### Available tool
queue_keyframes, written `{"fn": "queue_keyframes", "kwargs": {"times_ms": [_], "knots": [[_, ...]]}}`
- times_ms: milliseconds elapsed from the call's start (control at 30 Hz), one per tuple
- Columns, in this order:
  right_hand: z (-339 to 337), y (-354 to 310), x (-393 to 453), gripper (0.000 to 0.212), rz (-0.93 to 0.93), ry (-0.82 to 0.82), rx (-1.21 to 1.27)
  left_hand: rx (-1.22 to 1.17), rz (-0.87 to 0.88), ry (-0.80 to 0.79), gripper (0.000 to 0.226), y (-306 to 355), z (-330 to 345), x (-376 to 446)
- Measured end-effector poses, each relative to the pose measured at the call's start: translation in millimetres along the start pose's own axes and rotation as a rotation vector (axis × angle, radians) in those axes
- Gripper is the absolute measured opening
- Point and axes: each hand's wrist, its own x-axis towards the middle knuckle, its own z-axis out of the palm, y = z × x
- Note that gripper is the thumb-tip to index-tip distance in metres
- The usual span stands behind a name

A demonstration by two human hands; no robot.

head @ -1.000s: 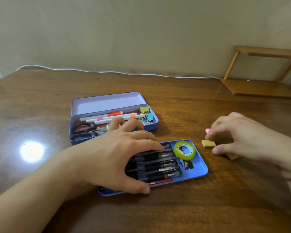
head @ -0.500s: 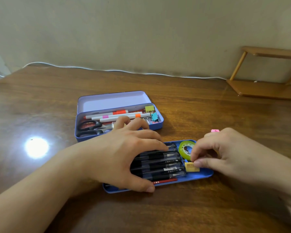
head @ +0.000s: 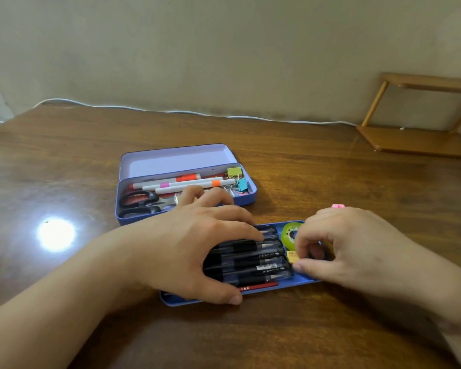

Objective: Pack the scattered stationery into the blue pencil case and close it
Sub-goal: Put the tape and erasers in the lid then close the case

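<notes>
The blue pencil case lies open at centre with its lid up; inside are scissors, markers and binder clips. Nearer me lies the blue inner tray, which holds several black pens, a red pencil and a green tape roll. My left hand presses flat on the pens. My right hand is over the tray's right end, with its fingertips on a yellow eraser lying in the tray. A pink eraser shows just behind that hand.
The wooden table carries a bright light reflection at the left. A white cable runs along the wall at the back. A small wooden shelf stands at the back right.
My right hand has carried the yellow eraser from the table at the right into the tray's right end and set it beside the pens. My left hand stayed on the pens.
</notes>
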Motion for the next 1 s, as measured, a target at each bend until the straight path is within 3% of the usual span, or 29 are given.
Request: {"fn": "queue_keyframes", "kwargs": {"times_ms": [200, 333, 400, 500, 567, 700, 800, 1000], "knots": [[-43.2, 31.3, -18.6, 0.027, 0.234, 0.007, 0.177, 0.001, -0.003, -0.001, 0.076, -0.4, -0.3, -0.5], [-50.3, 77.1, -37.5, 0.062, 0.441, -0.261, 0.186, -0.007, -0.004, -0.003, 0.074, -0.6, 0.4, -0.7], [-42.9, 81.8, -34.3, 0.06, 0.459, -0.337, 0.252, -0.004, -0.004, 0.0, 0.074, -0.2, 0.6, -0.5], [-35.8, 79.7, -28.8, 0.033, 0.399, -0.345, 0.221, -0.001, -0.005, -0.005, 0.075, 0.8, -0.1, 0.0], [-34.5, 76.1, -28.6, 0.026, 0.342, -0.328, 0.181, -0.009, -0.004, -0.007, 0.075, 0.9, -0.9, -0.2], [-30.8, 58.5, -17.6, 0.024, 0.003, -0.039, 0.201, -0.008, -0.005, -0.007, 0.075, 0.8, -1.1, -0.6], [-18.3, 38.4, -9.2, 0.022, -0.171, -0.049, 0.171, -0.004, -0.004, -0.01, 0.075, 0.6, -0.7, -0.4], [-8.7, 30.4, -8.9, 0.029, -0.185, -0.109, 0.095, -0.01, -0.002, -0.011, 0.076, 0.3, -1.0, -0.8]]}}
